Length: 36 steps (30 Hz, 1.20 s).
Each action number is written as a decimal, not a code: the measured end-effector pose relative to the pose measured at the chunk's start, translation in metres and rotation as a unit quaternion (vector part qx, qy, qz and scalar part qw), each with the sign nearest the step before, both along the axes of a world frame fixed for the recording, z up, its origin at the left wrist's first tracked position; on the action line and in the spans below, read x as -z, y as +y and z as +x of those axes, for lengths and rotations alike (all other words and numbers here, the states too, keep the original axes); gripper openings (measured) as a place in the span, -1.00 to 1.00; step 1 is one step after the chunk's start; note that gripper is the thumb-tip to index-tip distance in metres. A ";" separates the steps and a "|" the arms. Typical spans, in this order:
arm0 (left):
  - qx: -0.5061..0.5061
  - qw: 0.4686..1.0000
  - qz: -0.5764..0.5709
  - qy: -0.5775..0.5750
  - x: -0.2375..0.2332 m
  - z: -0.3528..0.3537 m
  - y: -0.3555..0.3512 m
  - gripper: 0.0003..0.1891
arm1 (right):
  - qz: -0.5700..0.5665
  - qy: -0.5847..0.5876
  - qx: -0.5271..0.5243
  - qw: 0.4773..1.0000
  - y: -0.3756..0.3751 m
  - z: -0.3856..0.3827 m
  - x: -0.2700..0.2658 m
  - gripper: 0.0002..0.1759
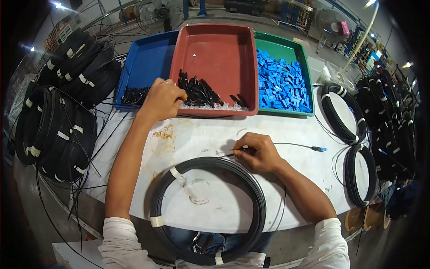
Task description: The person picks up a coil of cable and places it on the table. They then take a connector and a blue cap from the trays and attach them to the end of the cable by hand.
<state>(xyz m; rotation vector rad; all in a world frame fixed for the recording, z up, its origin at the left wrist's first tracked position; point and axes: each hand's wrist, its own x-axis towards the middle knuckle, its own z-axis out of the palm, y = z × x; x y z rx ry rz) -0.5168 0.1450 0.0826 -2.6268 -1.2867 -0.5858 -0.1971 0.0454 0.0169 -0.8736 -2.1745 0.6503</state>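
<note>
My left hand (pixel 163 99) reaches over the near left corner of the red tray (pixel 215 49), its fingers bent and drawn in close to one another beside the black pieces (pixel 197 91); I cannot tell whether a piece sits between the fingertips. My right hand (pixel 257 152) is narrowed to a pinch above the worktop (pixel 316 172), thumb and forefinger closed on the thin black cable (pixel 293 144). A short dark end pokes out to the left of my fingers, and on the other side a length runs right to a small blue connector (pixel 319 149).

Just below that pinch lies a large coil (pixel 259 197), smooth, dark and round, its many turns bound by pale tape bands (pixel 156 221); its upper part rests on the worktop and its lower part comes over the edge, above my lap.

The black pieces are slim and slightly glossy, heaped at the near side of the red tray, with small clear bits (pixel 210 107) strewn along the wall there. To the left, the blue tray (pixel 150 58) holds more small dark parts (pixel 134 95); to the right, the green tray (pixel 278 47) carries a thick spread of little oblong blue pieces (pixel 284 85). The worktop is whitish, scuffed, with a rusty-yellow stain (pixel 165 132).
</note>
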 end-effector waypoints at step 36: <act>0.119 0.981 -0.124 -0.094 0.004 0.029 0.074 -0.57 | -0.004 0.015 0.007 1.000 0.001 0.000 0.004 -0.86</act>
